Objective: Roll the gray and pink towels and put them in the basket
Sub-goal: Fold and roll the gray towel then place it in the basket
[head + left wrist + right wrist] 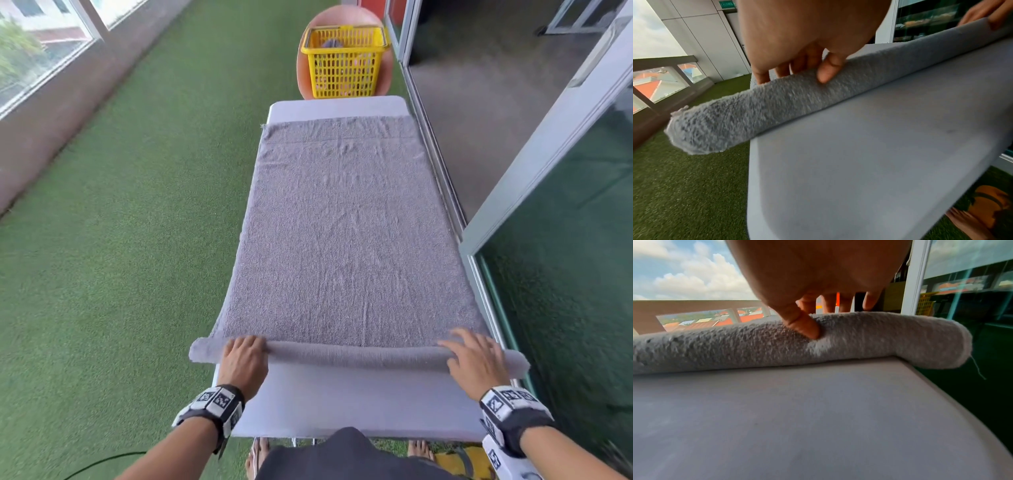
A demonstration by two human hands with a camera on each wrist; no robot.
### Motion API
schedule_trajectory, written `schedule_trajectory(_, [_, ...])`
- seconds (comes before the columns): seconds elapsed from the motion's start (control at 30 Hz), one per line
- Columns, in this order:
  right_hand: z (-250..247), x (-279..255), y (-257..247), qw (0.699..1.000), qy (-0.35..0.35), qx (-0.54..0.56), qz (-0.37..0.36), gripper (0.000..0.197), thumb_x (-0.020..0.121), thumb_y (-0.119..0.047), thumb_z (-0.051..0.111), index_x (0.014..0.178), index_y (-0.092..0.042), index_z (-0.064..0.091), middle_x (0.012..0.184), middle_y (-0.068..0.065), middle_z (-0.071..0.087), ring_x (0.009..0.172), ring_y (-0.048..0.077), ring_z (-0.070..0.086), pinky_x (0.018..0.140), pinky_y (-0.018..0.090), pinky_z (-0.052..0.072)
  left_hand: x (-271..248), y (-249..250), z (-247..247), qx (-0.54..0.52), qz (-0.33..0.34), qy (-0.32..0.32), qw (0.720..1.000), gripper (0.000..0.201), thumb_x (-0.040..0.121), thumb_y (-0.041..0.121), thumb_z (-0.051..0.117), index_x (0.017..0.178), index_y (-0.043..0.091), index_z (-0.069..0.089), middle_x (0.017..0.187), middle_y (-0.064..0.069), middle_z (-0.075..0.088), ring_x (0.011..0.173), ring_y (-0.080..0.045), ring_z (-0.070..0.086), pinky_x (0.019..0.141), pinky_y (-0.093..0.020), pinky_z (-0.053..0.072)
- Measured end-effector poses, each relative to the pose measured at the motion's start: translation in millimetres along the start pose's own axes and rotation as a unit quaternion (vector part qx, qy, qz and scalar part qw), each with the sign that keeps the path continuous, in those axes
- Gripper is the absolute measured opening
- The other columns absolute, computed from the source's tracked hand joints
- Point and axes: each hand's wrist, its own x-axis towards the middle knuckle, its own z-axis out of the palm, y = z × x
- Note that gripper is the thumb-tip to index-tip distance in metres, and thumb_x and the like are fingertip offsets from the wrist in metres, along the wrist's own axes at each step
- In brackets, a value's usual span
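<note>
A gray towel (pixel 342 240) lies flat along the white table (pixel 342 401), and its near end is wound into a thin roll (pixel 356 356). My left hand (pixel 245 356) grips the roll's left part, fingers over the top and thumb (pixel 828 71) on the near side. On the right part, my right hand (pixel 472 356) holds the roll (pixel 715 350) the same way, thumb (pixel 805 327) pressing into it. Both ends of the roll (pixel 756 110) hang past the table's sides. The yellow basket (pixel 342 51) stands beyond the far end with gray cloth (pixel 330 42) showing inside.
The basket sits on a round orange stool (pixel 303 75). Green artificial turf (pixel 137 240) covers the floor to the left. A glass sliding door and its frame (pixel 534 178) run close along the table's right side. My bare feet (pixel 258 455) show under the near edge.
</note>
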Motion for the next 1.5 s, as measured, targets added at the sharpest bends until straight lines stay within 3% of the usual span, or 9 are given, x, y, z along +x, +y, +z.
schedule_trajectory(0.13, [18.9, -9.8, 7.6, 1.0, 0.025, 0.011, 0.001, 0.052, 0.097, -0.046, 0.043, 0.145, -0.028, 0.038, 0.151, -0.004, 0.037, 0.14, 0.021, 0.032, 0.115, 0.045, 0.012, -9.2, -4.9, 12.0, 0.021, 0.013, -0.014, 1.0, 0.056, 0.095, 0.026, 0.04, 0.147, 0.008, 0.029, 0.151, -0.008, 0.027, 0.142, -0.027, 0.023, 0.119, -0.043, 0.005])
schedule_trajectory(0.27, [23.1, -24.4, 9.8, 1.0, -0.021, 0.007, 0.002, 0.046, 0.078, -0.037, 0.07, 0.121, -0.031, 0.055, 0.129, -0.006, 0.056, 0.124, 0.021, 0.049, 0.111, 0.043, 0.024, -17.5, -2.2, 9.4, 0.035, 0.024, -0.089, 0.995, 0.051, 0.069, 0.028, 0.079, 0.116, 0.014, 0.065, 0.118, -0.004, 0.066, 0.115, -0.028, 0.059, 0.113, -0.046, 0.019])
schedule_trajectory(0.5, [-3.8, 1.7, 5.6, 0.999, 0.027, 0.006, 0.032, 0.042, 0.094, -0.035, 0.045, 0.136, -0.033, 0.05, 0.15, -0.007, 0.035, 0.136, 0.018, 0.035, 0.114, 0.044, 0.014, 12.7, 10.9, -2.9, -0.015, 0.001, -0.03, 0.999, 0.069, 0.091, 0.04, 0.002, 0.15, 0.013, 0.024, 0.158, -0.003, 0.011, 0.147, -0.025, 0.01, 0.117, -0.04, -0.008])
schedule_trajectory(0.67, [17.7, -20.0, 2.2, 0.999, -0.041, 0.007, -0.003, 0.053, 0.088, -0.039, 0.057, 0.139, -0.032, 0.043, 0.143, -0.015, 0.042, 0.135, 0.011, 0.036, 0.116, 0.038, 0.017, -0.9, 6.1, 11.0, 0.009, 0.038, -0.078, 0.996, 0.053, 0.07, 0.029, 0.075, 0.119, 0.013, 0.063, 0.118, -0.006, 0.066, 0.112, -0.027, 0.061, 0.107, -0.049, 0.036])
schedule_trajectory(0.77, [7.5, -17.8, 0.9, 0.999, -0.042, -0.001, 0.012, 0.029, 0.083, -0.034, 0.057, 0.112, -0.038, 0.054, 0.117, -0.017, 0.05, 0.119, 0.01, 0.046, 0.103, 0.033, 0.03, 3.0, 9.7, -2.3, -0.001, 0.047, -0.017, 0.999, 0.011, 0.066, 0.021, 0.064, 0.077, 0.022, 0.063, 0.075, 0.006, 0.063, 0.072, -0.02, 0.064, 0.074, -0.04, 0.053])
schedule_trajectory(0.97, [-4.1, 2.2, 0.5, 0.997, 0.026, 0.052, 0.043, 0.042, 0.097, -0.039, 0.041, 0.139, -0.033, 0.045, 0.15, -0.009, 0.035, 0.136, 0.016, 0.034, 0.112, 0.046, 0.02, 15.1, 10.6, 4.9, 0.0, 0.021, 0.014, 1.0, 0.048, 0.092, 0.023, 0.035, 0.131, 0.002, 0.053, 0.132, -0.017, 0.056, 0.126, -0.036, 0.05, 0.108, -0.052, 0.028])
schedule_trajectory(1.1, [25.6, -22.2, 3.1, 0.999, -0.019, 0.036, 0.005, 0.054, 0.086, -0.041, 0.061, 0.137, -0.026, 0.047, 0.142, -0.007, 0.047, 0.134, 0.016, 0.04, 0.116, 0.042, 0.02, -1.2, 13.9, 6.7, 0.014, 0.054, -0.036, 0.998, 0.067, 0.059, 0.036, 0.086, 0.117, 0.01, 0.062, 0.114, -0.006, 0.067, 0.107, -0.028, 0.063, 0.096, -0.044, 0.047])
schedule_trajectory(1.27, [1.3, -6.6, -2.3, 0.998, -0.036, 0.036, 0.035, 0.024, 0.082, -0.026, 0.061, 0.103, -0.035, 0.052, 0.11, -0.012, 0.052, 0.118, 0.014, 0.049, 0.103, 0.036, 0.028, 18.5, 16.6, -12.3, 0.046, 0.067, 0.001, 0.997, 0.013, 0.068, 0.027, 0.064, 0.08, 0.023, 0.062, 0.077, 0.006, 0.064, 0.078, -0.019, 0.059, 0.082, -0.04, 0.046])
schedule_trajectory(1.5, [9.5, -6.9, 3.8, 0.999, 0.001, 0.042, 0.029, 0.054, 0.096, -0.043, 0.048, 0.146, -0.028, 0.034, 0.149, -0.012, 0.035, 0.141, 0.016, 0.029, 0.116, 0.043, 0.009, 24.3, 12.6, 6.8, 0.02, 0.076, -0.034, 0.996, 0.064, 0.08, 0.043, 0.067, 0.131, 0.008, 0.055, 0.132, -0.006, 0.058, 0.125, -0.03, 0.052, 0.108, -0.051, 0.031])
